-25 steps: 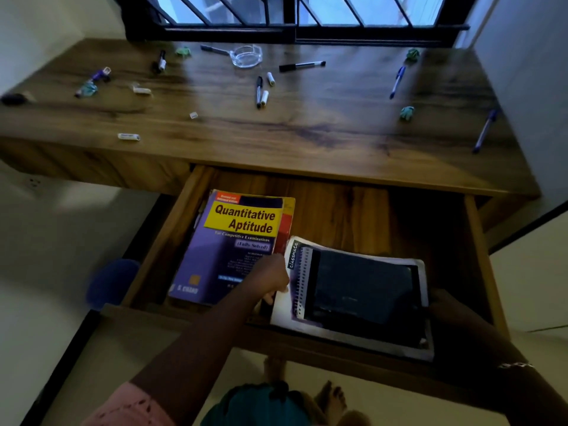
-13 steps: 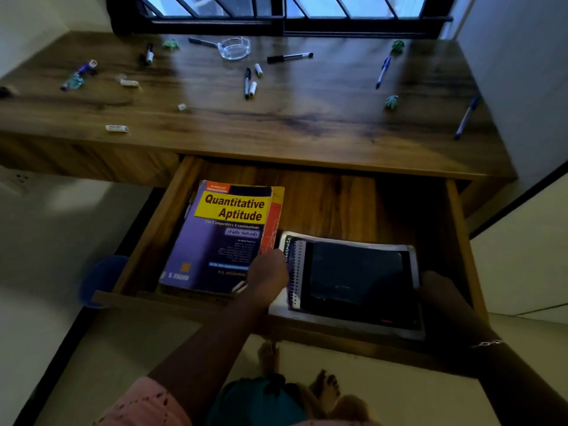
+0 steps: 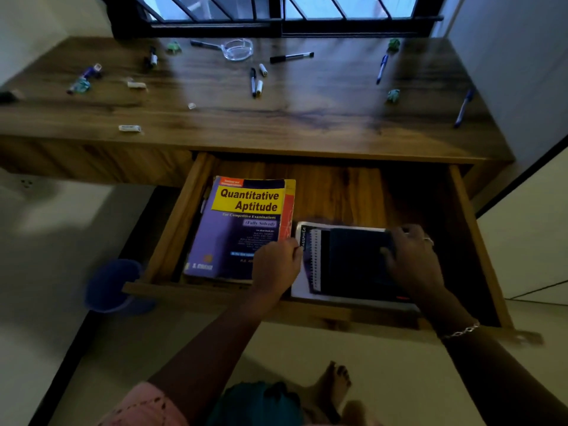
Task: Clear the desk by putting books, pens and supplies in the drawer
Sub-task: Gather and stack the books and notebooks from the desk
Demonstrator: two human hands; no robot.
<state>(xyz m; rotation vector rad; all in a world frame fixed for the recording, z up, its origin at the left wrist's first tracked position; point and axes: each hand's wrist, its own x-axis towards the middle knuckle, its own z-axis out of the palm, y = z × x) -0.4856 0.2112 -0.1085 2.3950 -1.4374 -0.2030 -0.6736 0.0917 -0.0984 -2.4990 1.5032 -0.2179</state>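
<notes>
The wooden drawer (image 3: pixel 181 222) stands pulled out under the desk (image 3: pixel 307 124). A purple and yellow book "Quantitative Aptitude" (image 3: pixel 239 229) lies flat in its left half. To the right lies a white spiral notebook (image 3: pixel 310 262) with a dark notebook (image 3: pixel 353 262) on top. My left hand (image 3: pixel 276 265) grips the stack's left edge, fingers curled. My right hand (image 3: pixel 412 259) holds the dark notebook's right side, thumb on its cover and fingers over its far edge. On the desk lie a black marker (image 3: pixel 291 56), two blue pens (image 3: pixel 381 69) (image 3: pixel 463 107) and a white eraser (image 3: pixel 129 128).
A glass ashtray (image 3: pixel 238 49) sits at the desk's back by the barred window. More markers, caps and small green clips are scattered over the desktop. A blue bin (image 3: pixel 112 285) stands on the floor left of the drawer. A wall closes the right side.
The notebook stack has settled flat in the drawer's right half. My right hand moved from the stack's near right corner up onto the dark notebook. My left hand stays at the left edge.
</notes>
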